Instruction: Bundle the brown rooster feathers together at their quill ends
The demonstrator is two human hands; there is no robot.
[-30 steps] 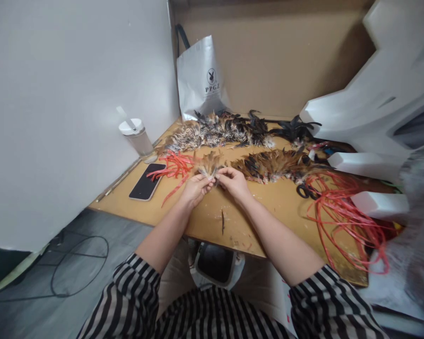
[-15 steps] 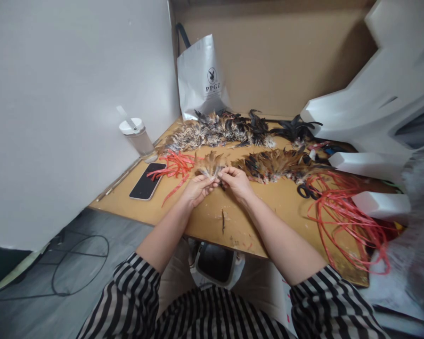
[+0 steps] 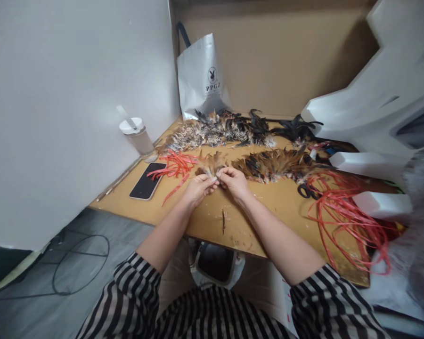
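Note:
Above the middle of the table, my left hand point(image 3: 199, 188) pinches the base of a small bunch of brown feathers point(image 3: 211, 163), whose tips fan up and away from me. Against it, my right hand point(image 3: 233, 181) is closed in a pinch at the same base, thumb and forefinger touching the feathers' lower end. The exact grip between the fingertips is too small to make out. Just right of my hands lies a long row of brown and black feathers point(image 3: 279, 164). Cut red ribbon strips point(image 3: 178, 165) lie to the left of the bunch.
A phone point(image 3: 147, 181) and a lidded cup point(image 3: 137, 136) stand at the left. More feather bundles point(image 3: 215, 129) line the back before a silver bag point(image 3: 201, 80). Scissors point(image 3: 306, 190) and tangled red ribbon point(image 3: 349, 216) lie right, by white foam pieces point(image 3: 381, 205). A bin point(image 3: 215, 262) sits below the edge.
My right hand has shifted very slightly to the left, and the feather bunch has turned a little. Everything else on the table stays as it was.

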